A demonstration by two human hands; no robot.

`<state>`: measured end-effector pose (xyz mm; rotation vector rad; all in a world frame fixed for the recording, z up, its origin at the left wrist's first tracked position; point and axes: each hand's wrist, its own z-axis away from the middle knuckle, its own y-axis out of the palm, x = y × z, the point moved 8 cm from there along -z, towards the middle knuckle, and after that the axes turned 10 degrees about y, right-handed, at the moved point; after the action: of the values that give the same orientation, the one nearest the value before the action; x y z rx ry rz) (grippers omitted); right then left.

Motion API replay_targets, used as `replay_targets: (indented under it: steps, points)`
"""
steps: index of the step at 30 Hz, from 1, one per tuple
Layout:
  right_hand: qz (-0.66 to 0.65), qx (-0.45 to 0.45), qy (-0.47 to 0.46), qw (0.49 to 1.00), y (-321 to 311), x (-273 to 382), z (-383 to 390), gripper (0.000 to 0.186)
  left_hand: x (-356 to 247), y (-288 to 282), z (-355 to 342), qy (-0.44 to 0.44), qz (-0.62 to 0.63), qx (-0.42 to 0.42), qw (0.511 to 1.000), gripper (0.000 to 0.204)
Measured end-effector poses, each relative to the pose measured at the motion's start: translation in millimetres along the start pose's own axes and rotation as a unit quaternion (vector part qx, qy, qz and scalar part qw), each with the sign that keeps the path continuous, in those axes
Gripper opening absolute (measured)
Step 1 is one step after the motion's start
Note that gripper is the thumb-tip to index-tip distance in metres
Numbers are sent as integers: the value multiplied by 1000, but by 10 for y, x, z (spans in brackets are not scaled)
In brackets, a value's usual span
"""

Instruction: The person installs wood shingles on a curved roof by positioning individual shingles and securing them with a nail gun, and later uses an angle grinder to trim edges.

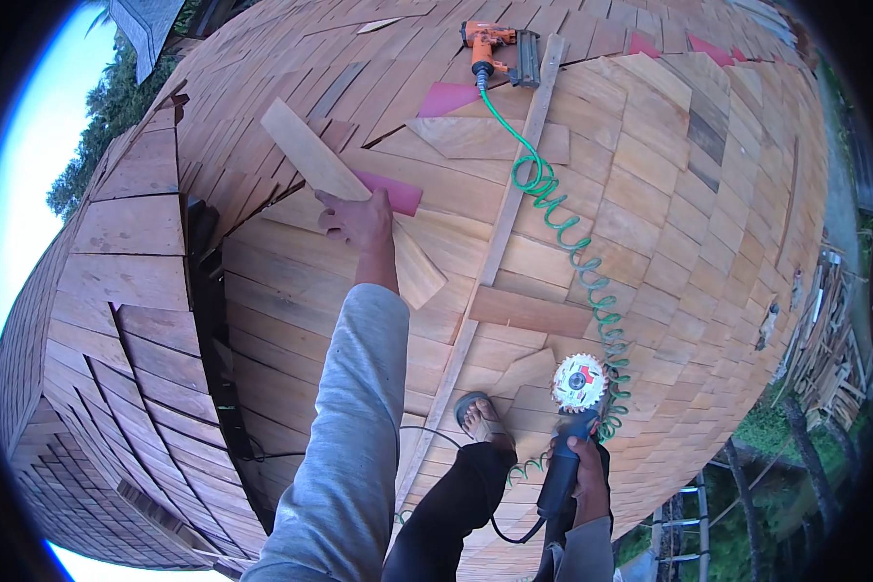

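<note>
My left hand (pixel 357 221) reaches up the roof with its fingers bent around the edge of a long pale wooden shingle (pixel 312 152), which slants across the laid shingles. Beside that hand a patch of pink underlay (pixel 398 192) shows. Low on the right, my right hand (pixel 589 472) is wrapped around the body of a blue and black angle grinder (pixel 560 475). A round white toothed blade (pixel 579 382) sits at the grinder's head, over the shingles and away from the board. Whether the blade turns, I cannot tell.
An orange nail gun (pixel 495 48) rests at the top against a long wooden batten (pixel 507 218). Its green coiled hose (pixel 592 272) runs down near the grinder. My sandalled foot (pixel 483 419) stands beside the batten. At left is a dark gap (pixel 213 330) along the roof edge.
</note>
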<state>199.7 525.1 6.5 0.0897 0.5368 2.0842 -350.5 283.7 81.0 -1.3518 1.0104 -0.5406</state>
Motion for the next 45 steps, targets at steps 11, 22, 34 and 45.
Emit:
replay_targets:
  steps: [11,22,34,45]
  points:
    - [145,0,-46,988,217,-66,118,52,1416,-1183,1896,463,-38,155,872,115]
    - [120,-6,-126,985,110,-685,85,61,2721,-386,2638,533,44,374,758,111]
    - [55,63,-123,989,367,-1305,14,53,3401,-128,2634,546,-98,301,776,72]
    - [75,-70,-164,981,185,-1636,-416,66,3862,123,2513,531,-127,254,798,38]
